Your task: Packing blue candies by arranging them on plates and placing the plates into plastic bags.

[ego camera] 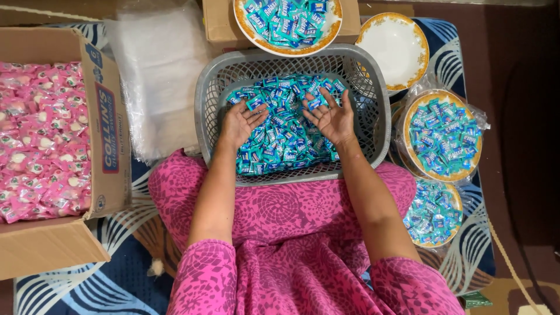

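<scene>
Both hands, left hand (239,122) and right hand (332,118), rest open on blue wrapped candies (280,146) filling a grey basket (373,116).

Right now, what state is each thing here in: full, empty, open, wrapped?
Grey basket: on the lap, partly filled with blue candies.
Left hand: open, palm up, in the candies.
Right hand: open, palm up, in the candies.
Top plate: heaped with blue candies.
White plate: empty.
Two plates at right: filled, wrapped in clear plastic.
Cardboard box: open, full of pink candies.
</scene>
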